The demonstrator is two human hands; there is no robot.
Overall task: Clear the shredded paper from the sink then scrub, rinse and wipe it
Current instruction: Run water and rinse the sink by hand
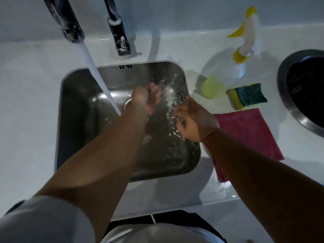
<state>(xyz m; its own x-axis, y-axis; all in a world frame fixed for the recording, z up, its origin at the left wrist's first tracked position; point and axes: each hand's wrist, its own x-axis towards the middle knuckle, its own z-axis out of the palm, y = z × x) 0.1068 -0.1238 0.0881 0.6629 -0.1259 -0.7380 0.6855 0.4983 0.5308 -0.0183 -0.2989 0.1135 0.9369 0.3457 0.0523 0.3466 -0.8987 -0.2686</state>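
Water (98, 74) runs from the tap (70, 23) into the steel sink (78, 102), set in the white table. Left hand (147, 99) is cupped beside the stream, fingers loosely apart, holding nothing. Right hand (192, 120) hangs over the sink's right side with fingers curled inward; whether they grip anything cannot be told. Sponge (249, 95) and pink cloth (249, 130) lie just past the sink's right rim.

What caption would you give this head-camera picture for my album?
Tap water streams into the steel sink, left hand and right hand splashing inside; spray bottle, sponge and pink cloth beside it.
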